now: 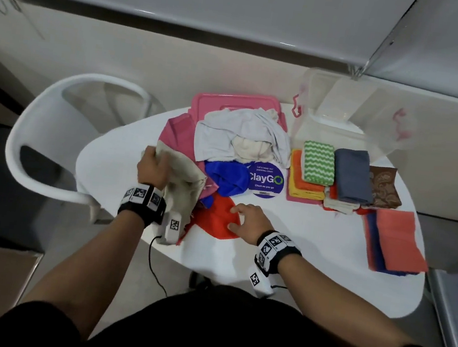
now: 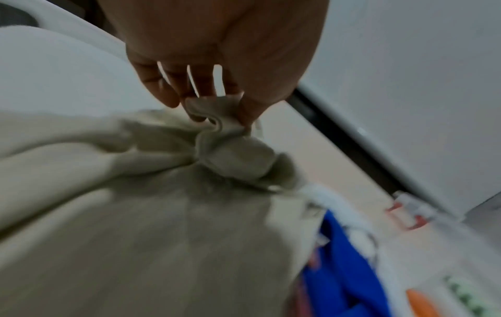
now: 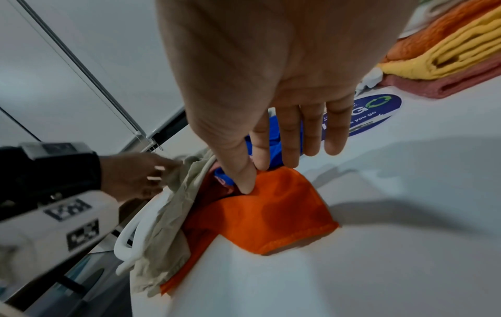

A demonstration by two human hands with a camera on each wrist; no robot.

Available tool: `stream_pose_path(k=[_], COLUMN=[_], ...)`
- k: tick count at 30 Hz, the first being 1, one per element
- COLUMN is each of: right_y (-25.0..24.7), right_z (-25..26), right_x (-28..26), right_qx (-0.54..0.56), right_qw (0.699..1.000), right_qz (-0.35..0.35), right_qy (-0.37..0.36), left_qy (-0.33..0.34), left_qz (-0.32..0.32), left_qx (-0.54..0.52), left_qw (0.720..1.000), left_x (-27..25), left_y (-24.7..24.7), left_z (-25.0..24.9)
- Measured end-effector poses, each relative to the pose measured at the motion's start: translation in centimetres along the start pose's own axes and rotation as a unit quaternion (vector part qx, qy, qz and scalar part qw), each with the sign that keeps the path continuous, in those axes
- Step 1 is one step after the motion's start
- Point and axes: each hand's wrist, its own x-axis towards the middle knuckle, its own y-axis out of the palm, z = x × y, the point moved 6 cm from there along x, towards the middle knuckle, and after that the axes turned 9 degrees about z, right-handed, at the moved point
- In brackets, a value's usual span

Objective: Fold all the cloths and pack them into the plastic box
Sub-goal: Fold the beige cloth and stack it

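My left hand [image 1: 152, 156] grips a bunched corner of a beige cloth [image 1: 183, 185] and holds it up off the table's left edge; the left wrist view shows thumb and fingers [image 2: 214, 90] pinching that beige cloth [image 2: 162, 214]. My right hand [image 1: 232, 218] lies on a crumpled orange cloth [image 1: 216, 218] and pinches its far edge between thumb and forefinger [image 3: 254, 178]. The clear plastic box [image 1: 345, 112] stands at the back right and looks empty. An unfolded pile holds a pale grey cloth [image 1: 226, 135], a blue cloth [image 1: 224, 177] and a pink cloth [image 1: 175, 135].
Folded stacks lie in front of the box: green-white [image 1: 318, 162], grey-blue [image 1: 351, 175], brown [image 1: 384, 186], orange and yellow [image 1: 301, 185]. A coral and blue stack [image 1: 395, 240] sits at the right edge. The pink lid [image 1: 201, 103] lies behind the pile; a white chair [image 1: 51, 111] stands left.
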Motion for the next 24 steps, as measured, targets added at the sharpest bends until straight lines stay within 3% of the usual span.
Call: stream_pose_path(k=[3, 7, 11, 15, 20, 22, 24], right_y=[-2.3, -6.8, -11.1, -15.2, -17.8, -18.7, -19.9], right_z=[2.0, 8.8, 11.9, 8.3, -0.4, -3.0, -4.9], right_x=[-0.3, -2.3, -4.3, -7.1, -10.0, -11.7, -13.6], right_qx=[0.098, 0.227, 0.240, 0.266, 0.275, 0.289, 0.319], right_qw=[0.992, 0.952, 0.937, 0.909, 0.896, 0.888, 0.869], right_qz=[-0.050, -0.111, -0.178, -0.270, -0.313, -0.327, -0.349], right_qy=[-0.053, -0.171, -0.180, -0.176, -0.154, -0.146, -0.150], left_qy=[0.085, 0.182, 0.262, 0.296, 0.281, 0.291, 0.307], left_qz=[0.039, 0.137, 0.176, 0.141, 0.128, 0.123, 0.087], left_qx=[-0.129, -0.299, -0.365, -0.412, -0.481, -0.470, -0.429], left_qw=[0.987, 0.927, 0.876, 0.850, 0.820, 0.824, 0.845], left_x=[-1.4, -4.6, -8.3, -9.5, -9.8, -10.5, -11.4], left_y=[-1.7, -3.4, -4.0, -4.4, -3.9, -3.2, -2.8], left_z=[-7.8, -17.1, -23.6, -26.5, -27.6, -28.6, -29.8])
